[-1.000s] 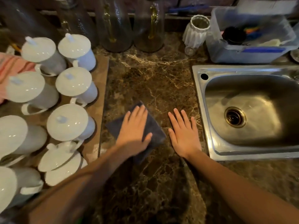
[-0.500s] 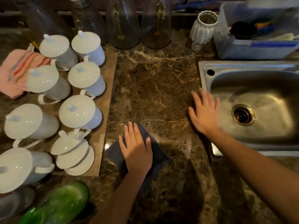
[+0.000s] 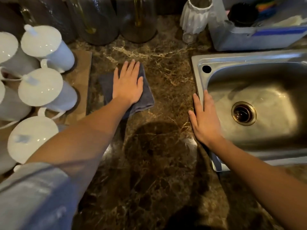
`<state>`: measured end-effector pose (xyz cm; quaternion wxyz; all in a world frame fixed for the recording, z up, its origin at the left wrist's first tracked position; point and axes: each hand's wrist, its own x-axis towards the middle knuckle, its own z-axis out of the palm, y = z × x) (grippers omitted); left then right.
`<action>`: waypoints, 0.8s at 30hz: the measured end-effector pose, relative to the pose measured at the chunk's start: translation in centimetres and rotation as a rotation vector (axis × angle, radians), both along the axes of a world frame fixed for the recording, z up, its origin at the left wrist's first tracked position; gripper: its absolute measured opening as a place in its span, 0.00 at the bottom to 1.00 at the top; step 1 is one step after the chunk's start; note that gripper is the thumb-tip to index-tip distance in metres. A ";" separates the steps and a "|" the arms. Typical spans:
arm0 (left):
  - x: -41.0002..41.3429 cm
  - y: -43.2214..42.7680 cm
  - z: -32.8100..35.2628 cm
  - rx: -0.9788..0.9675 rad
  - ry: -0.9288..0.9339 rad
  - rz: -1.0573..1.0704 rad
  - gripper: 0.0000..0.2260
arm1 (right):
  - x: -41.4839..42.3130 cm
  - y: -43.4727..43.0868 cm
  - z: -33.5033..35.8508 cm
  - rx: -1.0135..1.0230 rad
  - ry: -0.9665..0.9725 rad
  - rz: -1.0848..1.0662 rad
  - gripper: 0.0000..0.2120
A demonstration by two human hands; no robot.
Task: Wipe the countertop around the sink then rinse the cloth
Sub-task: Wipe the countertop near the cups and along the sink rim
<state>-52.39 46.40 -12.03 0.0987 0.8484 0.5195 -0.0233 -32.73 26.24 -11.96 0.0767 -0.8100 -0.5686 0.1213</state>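
Note:
A folded dark grey cloth (image 3: 144, 98) lies flat on the brown marble countertop (image 3: 166, 80), left of the steel sink (image 3: 197, 77). My left hand (image 3: 127, 83) presses down on the cloth with fingers spread and pointing away from me. My right hand (image 3: 204, 118) rests flat on the sink's left rim, palm down, holding nothing. The sink basin is bare, with a round drain (image 3: 243, 113) in its middle.
Several white lidded cups (image 3: 41, 87) stand on a tan board (image 3: 83, 67) at the left. Dark glass jars (image 3: 98, 22) line the back. A white ribbed vase (image 3: 195, 15) and a clear plastic bin (image 3: 249, 35) of utensils sit behind the sink.
My left hand has pushed the cloth away from me, toward the back of the counter. My right hand has slid nearer along the sink's left rim.

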 end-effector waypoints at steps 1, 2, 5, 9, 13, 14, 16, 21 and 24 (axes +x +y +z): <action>0.8 0.5 -0.1 0.002 -0.002 -0.028 0.24 | 0.0 0.0 0.0 -0.009 -0.003 0.000 0.28; 1.4 0.6 -0.2 0.003 -0.003 -0.055 0.24 | 0.0 0.1 0.0 -0.015 -0.002 0.000 0.28; 2.3 -1.2 0.0 0.010 0.005 -0.139 0.24 | 0.1 0.1 -0.1 -0.018 0.014 -0.004 0.28; 2.9 -8.0 0.4 0.043 -0.001 -0.211 0.25 | 0.1 0.1 0.1 -0.016 0.041 -0.015 0.27; 1.8 -16.5 0.2 -0.002 -0.049 -0.290 0.27 | 0.1 -0.1 0.1 0.002 0.070 -0.032 0.26; 1.4 -18.6 0.1 -0.012 -0.058 -0.313 0.27 | 0.2 -0.1 0.1 -0.010 0.084 -0.036 0.26; 0.6 -23.0 0.2 -0.035 -0.100 -0.342 0.27 | 0.2 0.0 0.3 -0.057 0.100 -0.063 0.27; -0.9 -31.5 1.4 -0.201 -0.359 -0.300 0.26 | -4.5 -3.8 4.2 0.227 0.263 -0.100 0.26; -2.7 -31.2 3.3 -0.360 -0.878 0.073 0.21 | -9.5 -11.0 5.9 0.374 0.519 -0.053 0.21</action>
